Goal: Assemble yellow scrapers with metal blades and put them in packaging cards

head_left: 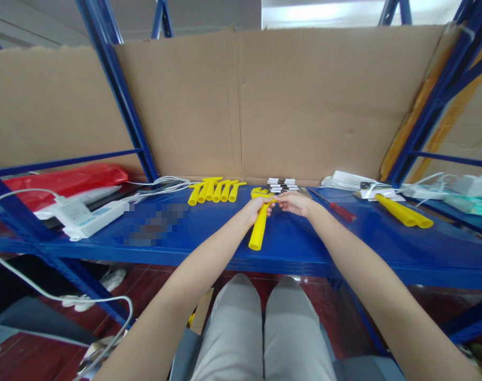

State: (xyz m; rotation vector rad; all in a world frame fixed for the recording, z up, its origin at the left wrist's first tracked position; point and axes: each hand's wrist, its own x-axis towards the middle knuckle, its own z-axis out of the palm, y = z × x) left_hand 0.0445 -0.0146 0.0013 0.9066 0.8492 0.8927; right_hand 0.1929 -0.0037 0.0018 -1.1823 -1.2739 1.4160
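Observation:
My left hand (259,207) is wrapped round the upper part of a yellow plastic handle (258,233). Its hollow round end points down toward me, and its wider head lies at the far end. Close against it, my right hand (294,203) has its fingers pinched together at the right side of the head; whatever is between them is too small to make out. Just behind both hands are several small black-and-white pieces (283,185) in stacks. To the left, several similar yellow T-shaped handles (215,190) lie side by side in a row.
A red-handled screwdriver (342,211) lies right of my hands. Beyond it are two yellow tubes (403,211) and white packets (340,180). At left are a white power strip (98,219), cables and a red bag (70,182). Cardboard (304,106) walls the back of the blue shelf (209,233).

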